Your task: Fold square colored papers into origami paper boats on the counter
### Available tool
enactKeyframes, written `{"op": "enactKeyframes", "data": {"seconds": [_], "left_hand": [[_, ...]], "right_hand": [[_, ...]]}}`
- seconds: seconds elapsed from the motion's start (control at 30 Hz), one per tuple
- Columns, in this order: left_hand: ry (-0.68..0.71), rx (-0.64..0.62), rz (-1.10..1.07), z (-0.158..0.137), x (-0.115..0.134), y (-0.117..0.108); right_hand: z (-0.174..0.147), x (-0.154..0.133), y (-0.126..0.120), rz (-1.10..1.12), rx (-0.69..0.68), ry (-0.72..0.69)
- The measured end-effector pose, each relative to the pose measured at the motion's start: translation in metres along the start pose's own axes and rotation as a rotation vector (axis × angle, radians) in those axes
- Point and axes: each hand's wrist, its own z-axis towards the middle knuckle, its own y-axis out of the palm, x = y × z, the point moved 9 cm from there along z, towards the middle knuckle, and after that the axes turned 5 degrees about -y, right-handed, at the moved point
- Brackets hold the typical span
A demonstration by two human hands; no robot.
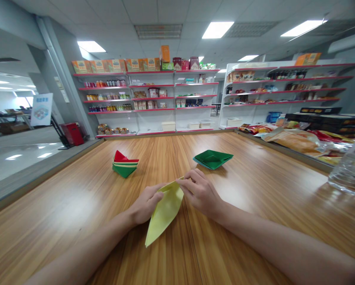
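Note:
A folded sheet of yellow paper (pixel 166 209) is held tilted over the table, its pointed end toward me. My left hand (pixel 147 204) grips its left edge, with the thumb on top and the other fingers mostly hidden behind it. At the far upper corner, my right hand (pixel 202 192) pinches the paper between thumb and fingertips. Beyond my left hand stands a stack of folded paper boats (pixel 125 166) in red, pale yellow and green. Another folded paper piece, green with a bluish layer under it (pixel 213 158), lies beyond my right hand.
The wooden table (pixel 76 221) has a raised edge. At the right stands a clear plastic bottle (pixel 351 170). Snack packets (pixel 296 140) and black boxes (pixel 328 120) are heaped past the right edge. Stocked shelves (pixel 153 97) line the back.

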Motion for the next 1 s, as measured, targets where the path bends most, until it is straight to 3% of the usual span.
{"op": "enactKeyframes", "data": {"seconds": [1.0], "left_hand": [[-0.090, -0.035, -0.084, 0.006, 0.002, -0.002]], "right_hand": [[0.006, -0.021, -0.007, -0.185, -0.097, -0.193]]}}
